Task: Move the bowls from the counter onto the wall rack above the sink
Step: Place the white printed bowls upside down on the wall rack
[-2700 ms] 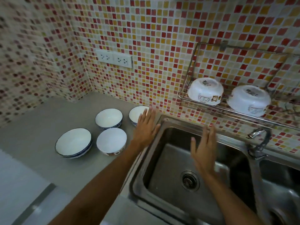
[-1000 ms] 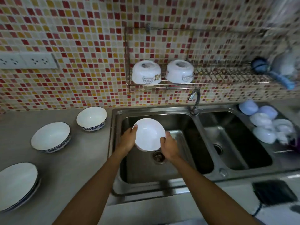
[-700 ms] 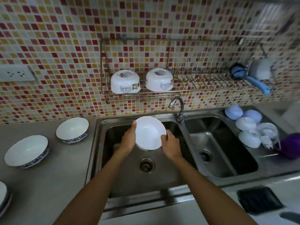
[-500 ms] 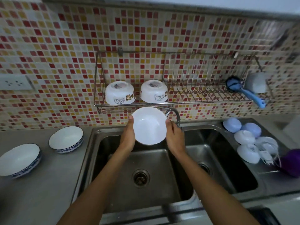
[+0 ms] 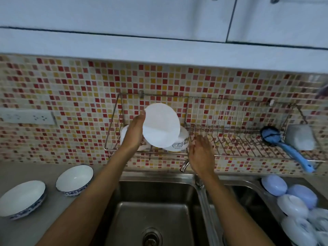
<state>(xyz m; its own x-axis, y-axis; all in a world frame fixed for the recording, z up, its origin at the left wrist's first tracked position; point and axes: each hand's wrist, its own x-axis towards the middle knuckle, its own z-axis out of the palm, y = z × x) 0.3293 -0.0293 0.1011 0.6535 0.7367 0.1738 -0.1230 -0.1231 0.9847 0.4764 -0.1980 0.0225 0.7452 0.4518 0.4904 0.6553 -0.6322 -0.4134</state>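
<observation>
Cabinets [image 5: 124,18] fill the top of the view, with mosaic tile wall [image 5: 71,86] below them. Desk [image 5: 44,228] at lower left, grey, running up to the steel sink [image 5: 154,210], which has two basins.

Wall rack [image 5: 230,121]: wire, fixed to the tile above the sink. Its left end carries two white bowls turned upside down; one [image 5: 179,144] shows past the raised bowl, the other [image 5: 124,134] is mostly hidden behind the left wrist. Right end of the rack carries a blue brush [image 5: 285,146] and a grey sponge [image 5: 300,137].

Desk, left of the sink: two blue-rimmed bowls, upright, apart from each other. Larger one [image 5: 23,197] at the frame edge, smaller one [image 5: 74,178] nearer the sink.

Right of the sink: a heap of pale blue and white bowls [image 5: 291,206], upside down, touching.

White bowl [image 5: 161,126]: raised in front of the rack's left end, tilted on edge, its open face toward the camera, overlapping the racked bowls in view. Whether it touches them: cannot tell.

Left hand [image 5: 134,134]: clamped on the white bowl's left rim, thumb on the near face, fingers behind and hidden.

Right hand [image 5: 202,155]: fingers spread apart, empty, palm turned left, just below and right of the white bowl, not touching it. Blurred. It sits in front of the rack's lower rail and above the tap [image 5: 184,166].
</observation>
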